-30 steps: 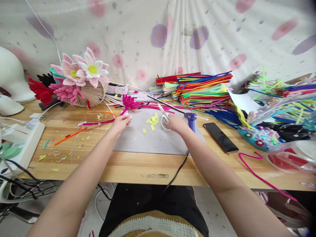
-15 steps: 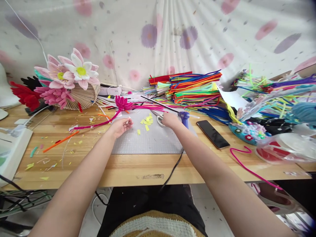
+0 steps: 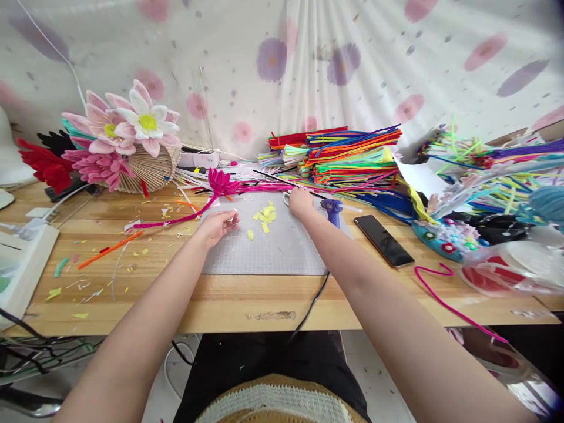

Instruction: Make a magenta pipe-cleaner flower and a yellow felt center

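My left hand (image 3: pixel 219 228) is at the left side of the grey cutting mat (image 3: pixel 273 255), thumb and fingers pinched on a small white piece (image 3: pixel 235 211), partly hidden. My right hand (image 3: pixel 301 202) is at the mat's far edge, fingers curled at the scissors (image 3: pixel 286 198); one pale handle loop shows, and the blades are not clear to see. Yellow scraps (image 3: pixel 266 212) lie on the mat between my hands. Beyond my left hand lies a magenta chenille flower (image 3: pixel 221 183) with a long stem (image 3: pixel 176 222) running left.
A purple glue gun (image 3: pixel 332 212) stands right of my right hand, its black cord (image 3: pixel 314 302) crossing the table edge. A phone (image 3: pixel 384 241) lies farther right. Bundles of coloured pipe cleaners (image 3: pixel 352 155) are piled behind. Finished flowers (image 3: pixel 147 122) stand at the back left.
My right hand has moved away from me toward the mat's far edge, and the scissors have moved with it. My left hand stays nearly in place. The view has shifted slightly.
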Motion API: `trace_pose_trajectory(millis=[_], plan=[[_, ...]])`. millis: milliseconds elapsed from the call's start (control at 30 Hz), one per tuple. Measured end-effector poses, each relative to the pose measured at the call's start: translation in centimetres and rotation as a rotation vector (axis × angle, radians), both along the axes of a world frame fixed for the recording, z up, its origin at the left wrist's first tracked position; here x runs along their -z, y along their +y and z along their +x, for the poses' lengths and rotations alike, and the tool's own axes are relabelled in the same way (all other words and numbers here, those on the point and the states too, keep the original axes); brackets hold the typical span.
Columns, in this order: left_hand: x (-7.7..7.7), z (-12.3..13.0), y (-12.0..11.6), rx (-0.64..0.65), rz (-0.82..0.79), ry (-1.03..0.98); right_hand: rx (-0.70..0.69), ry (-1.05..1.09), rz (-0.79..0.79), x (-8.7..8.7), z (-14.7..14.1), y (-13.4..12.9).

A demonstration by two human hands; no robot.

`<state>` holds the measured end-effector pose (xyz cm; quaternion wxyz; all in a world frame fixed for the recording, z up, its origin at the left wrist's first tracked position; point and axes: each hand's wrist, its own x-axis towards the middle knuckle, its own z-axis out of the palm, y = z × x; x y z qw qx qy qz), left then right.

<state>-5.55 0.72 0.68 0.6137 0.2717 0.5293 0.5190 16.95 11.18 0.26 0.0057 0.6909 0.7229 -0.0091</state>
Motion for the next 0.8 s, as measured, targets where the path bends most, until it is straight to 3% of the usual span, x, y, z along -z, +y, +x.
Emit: trace_pose_trajectory(millis=[167,267,367,500,567,667,733,800], plan=[[-0.1,0.2,0.0,-0.004,0.002,0.022,0.012,0.030,0.105,-0.8,-0.7,-0.8],[-0.2,0.5,0.1,-0.006,0.012,0.053,-0.136,0.085,0.223,-1.1,-0.9,-3.1],[0.0,0.7,0.1,-0.027,0.049,0.124,-0.312,0.202,0.243,-0.7,-0.3,-6.2],[0.4,2.0,0.0,-0.126,0.122,0.185,-0.361,0.342,0.163,0.6,2.0,-9.2],[0.5,3.8,-0.2,-0.136,0.160,0.129,-0.365,0.401,0.163,1.3,3.1,-9.5],[1.1,8.0,-0.4,0.047,0.222,0.029,-0.322,0.540,0.185,2.2,4.2,-9.0],[2.1,11.1,-0.2,0.171,0.303,0.087,-0.268,0.632,0.193,2.6,4.4,-8.5],[3.3,13.5,0.4,0.195,0.391,0.241,-0.209,0.695,0.194,3.1,4.4,-8.1]])
